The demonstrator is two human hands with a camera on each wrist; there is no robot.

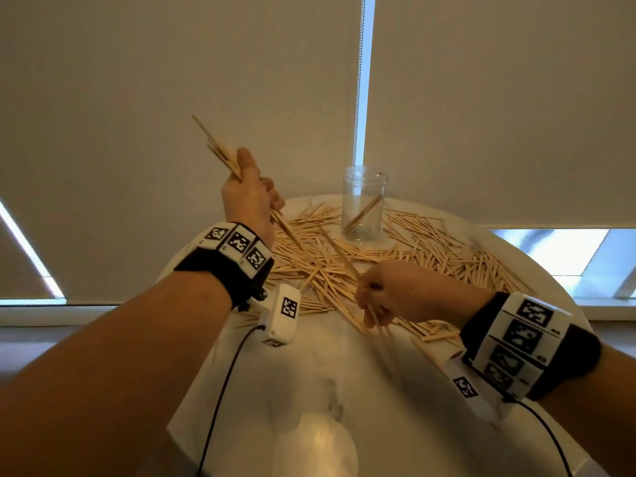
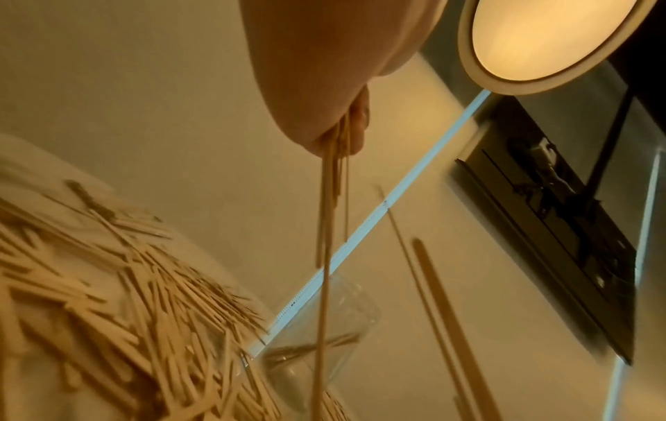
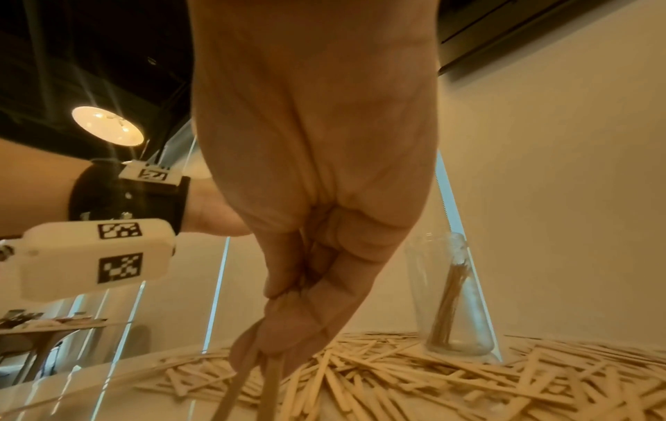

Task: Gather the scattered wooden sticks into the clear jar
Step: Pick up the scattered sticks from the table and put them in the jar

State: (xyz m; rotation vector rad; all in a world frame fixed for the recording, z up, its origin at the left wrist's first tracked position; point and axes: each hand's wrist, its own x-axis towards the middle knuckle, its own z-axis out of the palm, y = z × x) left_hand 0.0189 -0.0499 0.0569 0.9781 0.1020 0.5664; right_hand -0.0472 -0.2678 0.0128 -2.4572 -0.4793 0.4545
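Many thin wooden sticks (image 1: 406, 256) lie scattered across the far half of a round white table (image 1: 309, 366). A clear jar (image 1: 364, 204) stands upright at the back with a few sticks leaning inside it (image 3: 450, 299). My left hand (image 1: 251, 194) is raised left of the jar and grips a bundle of sticks (image 1: 220, 153) that pokes out above and below the fist (image 2: 330, 205). My right hand (image 1: 382, 294) hovers low over the pile's near edge, pinching a few long sticks (image 3: 252, 381) that slant toward me.
Pale roller blinds (image 1: 172, 98) hang behind the table, with bright window gaps between them. A white rounded object (image 1: 315, 449) sits at the table's near edge. Cables (image 1: 223, 383) trail from both wrist cameras over the bare near half of the table.
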